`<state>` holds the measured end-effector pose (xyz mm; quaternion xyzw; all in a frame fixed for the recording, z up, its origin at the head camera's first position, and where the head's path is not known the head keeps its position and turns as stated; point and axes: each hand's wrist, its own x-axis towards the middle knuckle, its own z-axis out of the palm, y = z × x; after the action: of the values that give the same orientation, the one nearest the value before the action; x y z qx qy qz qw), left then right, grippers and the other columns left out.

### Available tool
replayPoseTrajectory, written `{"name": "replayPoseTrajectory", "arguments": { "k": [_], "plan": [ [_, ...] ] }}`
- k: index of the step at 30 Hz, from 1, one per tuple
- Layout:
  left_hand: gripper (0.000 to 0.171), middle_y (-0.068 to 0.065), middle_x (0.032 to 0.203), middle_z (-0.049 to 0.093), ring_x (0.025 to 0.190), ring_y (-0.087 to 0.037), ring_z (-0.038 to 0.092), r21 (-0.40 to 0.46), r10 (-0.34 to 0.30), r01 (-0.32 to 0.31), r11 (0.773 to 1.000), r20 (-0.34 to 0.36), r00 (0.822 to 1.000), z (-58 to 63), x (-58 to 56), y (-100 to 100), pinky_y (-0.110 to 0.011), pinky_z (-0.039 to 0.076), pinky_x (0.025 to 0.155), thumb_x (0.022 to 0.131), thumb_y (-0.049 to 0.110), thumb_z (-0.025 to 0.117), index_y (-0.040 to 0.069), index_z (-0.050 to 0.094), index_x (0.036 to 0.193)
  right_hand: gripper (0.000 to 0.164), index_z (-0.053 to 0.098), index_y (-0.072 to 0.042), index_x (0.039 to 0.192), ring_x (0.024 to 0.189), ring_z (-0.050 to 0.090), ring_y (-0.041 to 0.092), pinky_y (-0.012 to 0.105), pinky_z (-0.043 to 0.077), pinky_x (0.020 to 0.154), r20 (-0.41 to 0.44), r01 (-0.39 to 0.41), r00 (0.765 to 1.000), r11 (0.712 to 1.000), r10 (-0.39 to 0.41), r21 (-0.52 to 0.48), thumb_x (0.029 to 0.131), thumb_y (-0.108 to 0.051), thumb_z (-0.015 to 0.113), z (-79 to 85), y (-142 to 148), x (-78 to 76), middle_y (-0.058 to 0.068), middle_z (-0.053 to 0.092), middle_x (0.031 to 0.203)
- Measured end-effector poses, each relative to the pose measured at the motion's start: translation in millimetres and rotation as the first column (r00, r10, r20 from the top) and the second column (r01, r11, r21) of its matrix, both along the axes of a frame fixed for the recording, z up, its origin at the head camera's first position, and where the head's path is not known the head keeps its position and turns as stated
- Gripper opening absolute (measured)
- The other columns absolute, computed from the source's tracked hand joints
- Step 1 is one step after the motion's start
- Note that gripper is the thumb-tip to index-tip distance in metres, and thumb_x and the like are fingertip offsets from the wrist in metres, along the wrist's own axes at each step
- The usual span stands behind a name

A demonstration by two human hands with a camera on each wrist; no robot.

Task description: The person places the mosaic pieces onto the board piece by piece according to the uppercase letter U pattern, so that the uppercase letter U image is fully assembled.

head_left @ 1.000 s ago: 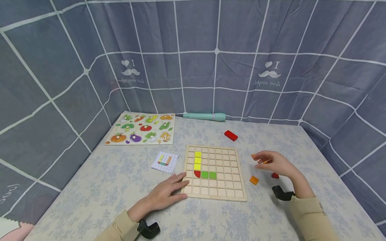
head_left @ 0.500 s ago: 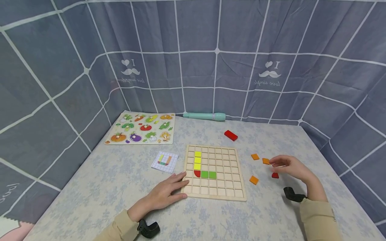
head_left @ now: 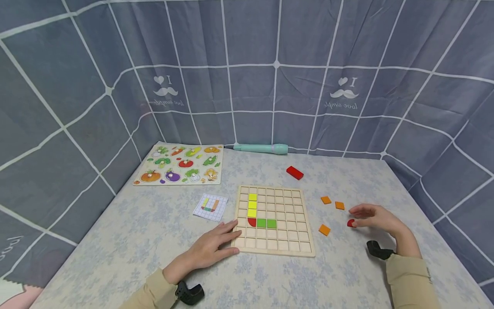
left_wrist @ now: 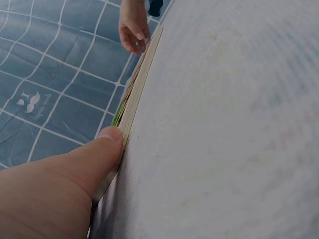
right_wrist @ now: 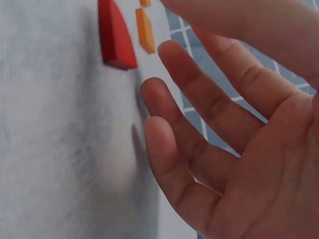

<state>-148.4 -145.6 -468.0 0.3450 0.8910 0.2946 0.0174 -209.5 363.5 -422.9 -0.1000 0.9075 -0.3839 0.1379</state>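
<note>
My left hand (head_left: 210,248) rests on the left edge of a wooden grid board (head_left: 266,245), fingers extended. In the left wrist view its thumb (left_wrist: 94,159) touches the board's side. On the board are a column of yellow squares (head_left: 252,205), a red quarter-circle tile (head_left: 252,222) and two green squares (head_left: 266,223). To the right, my right hand (head_left: 380,219) is over the table with loosely bent fingers, its thumb beside a second red quarter-circle tile (head_left: 350,223). In the right wrist view, that red tile (right_wrist: 115,37) lies apart from the visible fingers.
Three orange squares (head_left: 324,230) lie between board and right hand. A red block (head_left: 295,173) is behind the board. A pattern card (head_left: 210,207) lies left of it, with a vegetable puzzle (head_left: 179,165) farther back. A turquoise tube-like object (head_left: 260,148) lies along the curtain (head_left: 251,90).
My right hand has moved right and toward me, from the orange squares to the red quarter-circle tile, leaving the orange squares on the table. My left hand has stayed on the board.
</note>
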Motion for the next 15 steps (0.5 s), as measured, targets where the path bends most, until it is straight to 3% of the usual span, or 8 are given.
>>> {"name": "replayPoseTrajectory", "arguments": {
  "k": [9, 15],
  "plan": [
    [0.057, -0.007, 0.15, 0.032, 0.138, -0.019, 0.027, 0.002, 0.004, -0.004, 1.0, -0.002, 1.0, 0.8, 0.5, 0.2, -0.039, 0.02, 0.115, 0.093, 0.046, 0.055, 0.008, 0.052, 0.136, 0.049, 0.06, 0.005, 0.117, 0.105, 0.057, 0.028, 0.023, 0.051, 0.08, 0.011, 0.005, 1.0, 1.0, -0.005, 0.0, 0.077, -0.019, 0.078, -8.4, 3.8, -1.1, 0.019, 0.06, 0.115],
    [0.057, -0.008, 0.15, 0.032, 0.138, -0.019, 0.027, 0.006, 0.002, -0.002, 1.0, 0.006, 1.0, 1.1, 0.6, 0.1, -0.039, 0.02, 0.115, 0.092, 0.044, 0.056, 0.008, 0.052, 0.136, 0.046, 0.059, 0.008, 0.115, 0.096, 0.057, 0.014, 0.02, 0.052, 0.076, 0.031, 0.003, 1.0, 0.999, -0.002, -0.043, 0.078, -0.012, 0.076, -10.6, 5.9, -0.9, 0.019, 0.061, 0.112]
  ]
}}
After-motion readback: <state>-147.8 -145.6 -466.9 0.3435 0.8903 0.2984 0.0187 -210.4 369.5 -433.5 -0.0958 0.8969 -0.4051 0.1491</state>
